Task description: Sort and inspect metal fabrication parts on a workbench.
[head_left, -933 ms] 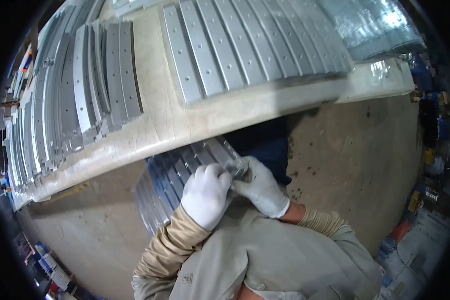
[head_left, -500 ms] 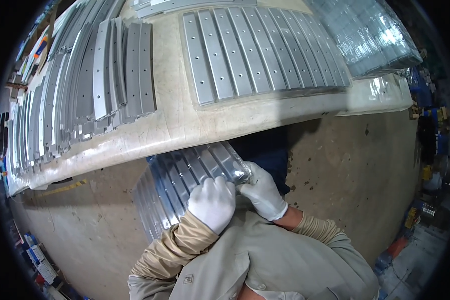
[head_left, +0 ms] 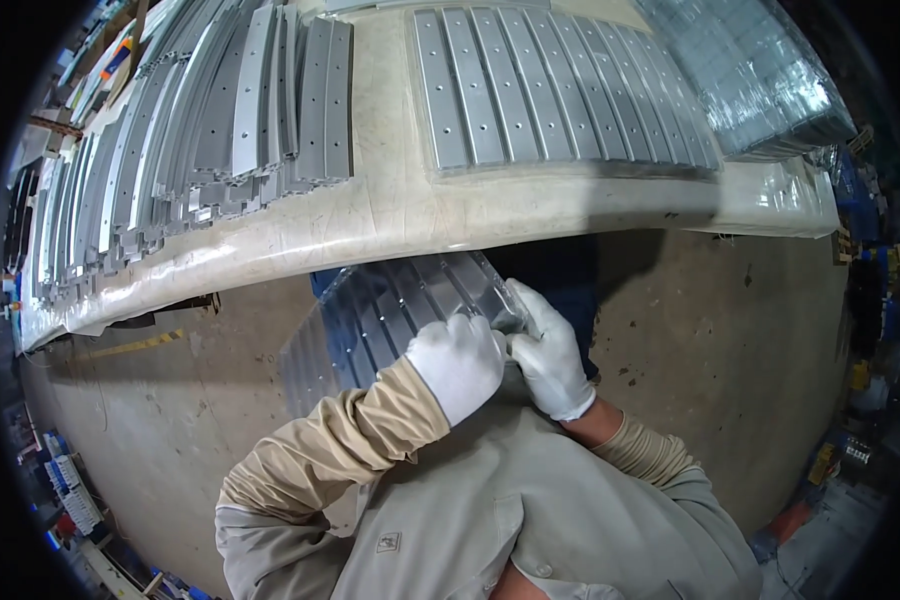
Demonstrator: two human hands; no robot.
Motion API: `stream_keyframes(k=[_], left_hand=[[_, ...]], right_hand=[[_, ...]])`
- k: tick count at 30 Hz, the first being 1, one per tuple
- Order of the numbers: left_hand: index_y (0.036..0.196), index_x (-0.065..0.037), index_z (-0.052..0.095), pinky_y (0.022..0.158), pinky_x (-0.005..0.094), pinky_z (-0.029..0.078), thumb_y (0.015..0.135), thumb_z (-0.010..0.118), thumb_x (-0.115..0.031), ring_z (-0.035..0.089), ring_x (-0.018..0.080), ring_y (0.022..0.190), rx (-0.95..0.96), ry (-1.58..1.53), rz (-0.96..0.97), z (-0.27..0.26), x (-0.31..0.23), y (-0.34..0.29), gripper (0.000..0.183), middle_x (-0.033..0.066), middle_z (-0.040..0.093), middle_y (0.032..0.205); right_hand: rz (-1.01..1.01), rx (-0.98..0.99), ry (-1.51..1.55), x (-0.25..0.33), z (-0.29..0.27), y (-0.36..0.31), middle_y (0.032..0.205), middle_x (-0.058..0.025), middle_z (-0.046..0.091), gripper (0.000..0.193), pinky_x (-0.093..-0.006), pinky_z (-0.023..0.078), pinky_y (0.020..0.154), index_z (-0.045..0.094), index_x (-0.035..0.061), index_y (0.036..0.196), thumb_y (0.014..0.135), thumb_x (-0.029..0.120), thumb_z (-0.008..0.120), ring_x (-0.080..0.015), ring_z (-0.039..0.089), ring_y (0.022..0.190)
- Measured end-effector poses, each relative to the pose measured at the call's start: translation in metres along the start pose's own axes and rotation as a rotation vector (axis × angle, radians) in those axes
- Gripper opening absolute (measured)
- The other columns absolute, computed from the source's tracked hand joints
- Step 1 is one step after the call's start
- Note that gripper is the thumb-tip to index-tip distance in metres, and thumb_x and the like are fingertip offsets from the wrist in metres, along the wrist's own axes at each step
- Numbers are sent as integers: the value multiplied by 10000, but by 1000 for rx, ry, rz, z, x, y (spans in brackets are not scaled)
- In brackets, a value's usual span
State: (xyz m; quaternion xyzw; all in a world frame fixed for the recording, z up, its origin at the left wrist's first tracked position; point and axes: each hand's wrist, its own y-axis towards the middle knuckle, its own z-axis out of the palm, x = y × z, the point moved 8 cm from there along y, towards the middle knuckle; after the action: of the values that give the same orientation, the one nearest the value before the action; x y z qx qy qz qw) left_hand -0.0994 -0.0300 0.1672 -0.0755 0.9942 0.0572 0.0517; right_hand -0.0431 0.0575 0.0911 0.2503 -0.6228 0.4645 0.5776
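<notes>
A flat pack of silver metal strips [head_left: 395, 305], side by side in clear plastic, leans between my body and the table edge. The strips have small holes along them. My left hand [head_left: 457, 366], in a white glove, is closed in a fist over the near edge of the pack; its fingertips are hidden. Close beside it, my right hand [head_left: 552, 352], also gloved, grips the bunched clear plastic [head_left: 508, 312] at the pack's right corner between thumb and fingers. Both hands nearly meet there.
On the covered table [head_left: 390, 215] ahead lies another row of wrapped metal strips [head_left: 560, 95]. Loose strips [head_left: 200, 130] are heaped at the left. A stack of plastic-wrapped packs [head_left: 755, 75] stands at the far right. Yellow tape [head_left: 135, 345] marks the floor at left.
The whole view has shifted, so table, pack and hands appear higher and further right. My left elbow has swung outward, and my left fist sits slightly closer to my right hand.
</notes>
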Motion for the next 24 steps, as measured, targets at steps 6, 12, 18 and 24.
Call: stream_keyframes(k=[6,12,18,24], left_hand=[[755,-49,605,507,303,496,759,639,-162,583,180,651,33,58,2,17,-8,1,118,62,537,720],[772,-52,625,501,316,513,779,641,-163,614,194,666,85,-36,-60,21,1,3,112,66,560,725],[796,-54,646,503,326,527,800,636,-158,642,203,685,61,47,-107,24,-1,9,105,72,597,745],[826,-52,667,533,346,554,815,628,-162,672,219,710,39,17,-216,42,-6,16,117,92,650,781]], right_hand=[[-34,-66,1,-7,-4,1,1205,-93,632,599,-273,495,989,426,-64,1468,878,-143,493,-137,618,1080],[109,-38,94,0,-8,5,1249,-115,631,544,-268,503,980,424,-73,1452,915,-148,465,-137,625,1072],[15,1,88,-13,-7,15,1220,-102,645,482,-253,509,955,457,-72,1422,944,-117,504,-120,626,1048],[72,-12,79,-23,-12,18,1227,-102,653,413,-250,503,971,503,-84,1368,956,-98,529,-126,629,1082]])
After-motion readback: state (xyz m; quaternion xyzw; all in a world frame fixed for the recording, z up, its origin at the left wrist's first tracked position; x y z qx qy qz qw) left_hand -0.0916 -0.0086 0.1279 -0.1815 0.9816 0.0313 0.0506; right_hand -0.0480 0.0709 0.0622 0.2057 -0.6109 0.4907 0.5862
